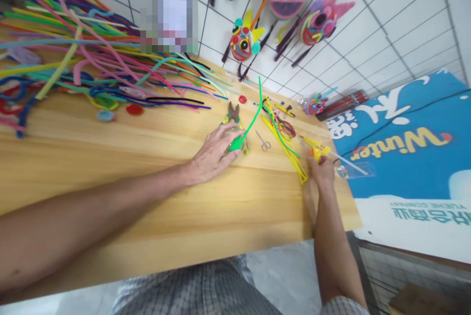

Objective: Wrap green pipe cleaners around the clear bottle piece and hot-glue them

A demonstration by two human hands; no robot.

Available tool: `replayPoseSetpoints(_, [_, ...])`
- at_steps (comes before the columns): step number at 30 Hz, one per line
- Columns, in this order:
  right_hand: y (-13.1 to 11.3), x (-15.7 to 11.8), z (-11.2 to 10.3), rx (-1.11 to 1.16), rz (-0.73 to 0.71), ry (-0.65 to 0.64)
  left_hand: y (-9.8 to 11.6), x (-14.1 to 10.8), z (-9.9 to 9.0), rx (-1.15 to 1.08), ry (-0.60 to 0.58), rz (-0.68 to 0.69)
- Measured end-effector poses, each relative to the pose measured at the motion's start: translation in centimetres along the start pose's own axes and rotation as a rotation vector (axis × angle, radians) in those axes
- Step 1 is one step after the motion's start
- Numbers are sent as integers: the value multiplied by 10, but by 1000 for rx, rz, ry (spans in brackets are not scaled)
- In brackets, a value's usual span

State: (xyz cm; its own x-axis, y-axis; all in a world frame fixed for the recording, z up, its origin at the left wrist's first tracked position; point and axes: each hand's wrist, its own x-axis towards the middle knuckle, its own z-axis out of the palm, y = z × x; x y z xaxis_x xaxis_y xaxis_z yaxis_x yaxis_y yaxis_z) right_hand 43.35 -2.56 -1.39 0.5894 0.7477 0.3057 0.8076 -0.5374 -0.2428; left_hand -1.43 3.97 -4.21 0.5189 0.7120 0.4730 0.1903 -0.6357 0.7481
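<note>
My left hand (211, 155) is closed around a bright green craft piece (236, 144) low over the wooden table. A thin green strip (253, 121) rises from that piece and another slants down to the right. Just beyond my fingers lie pliers (233, 111), their handles partly covered by the hand. At the right, my right hand (324, 171) grips a yellow hot glue gun (316, 147), its nozzle toward the left and a pale glue stick out of its back. Small scissors (264, 142) and yellow pipe cleaners (294, 163) lie between the hands.
Many coloured pipe cleaners (121, 65) are heaped at the left of the table (147, 236). Red discs (134, 109) lie near them. Colourful animal-face ornaments (245, 45) hang at the back. A dark cable (397, 126) crosses the blue printed board (397, 172) at the right.
</note>
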Motion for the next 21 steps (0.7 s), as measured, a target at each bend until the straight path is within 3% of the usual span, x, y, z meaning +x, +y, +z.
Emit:
replayPoseSetpoints(2, [-7,-14,-8,12,-42,66,1,0,0,-1,5,-1])
replayPoseSetpoints(4, [-29,-32,-17,116,-195,128,2,0,0,-5,7,0])
replayPoseSetpoints(10, [-154,-98,-37,460,-862,107,3,1,-1,-12,12,-1])
replayPoseSetpoints(13, [-199,-118,-34,509,-1079,20,2,1,0,-17,26,13])
replayPoseSetpoints(16, [-216,-123,-23,523,-1180,-25,0,1,2,-18,44,28])
replayPoseSetpoints(21, [-215,-117,-6,567,-1137,-73,-2,1,6,-22,75,27])
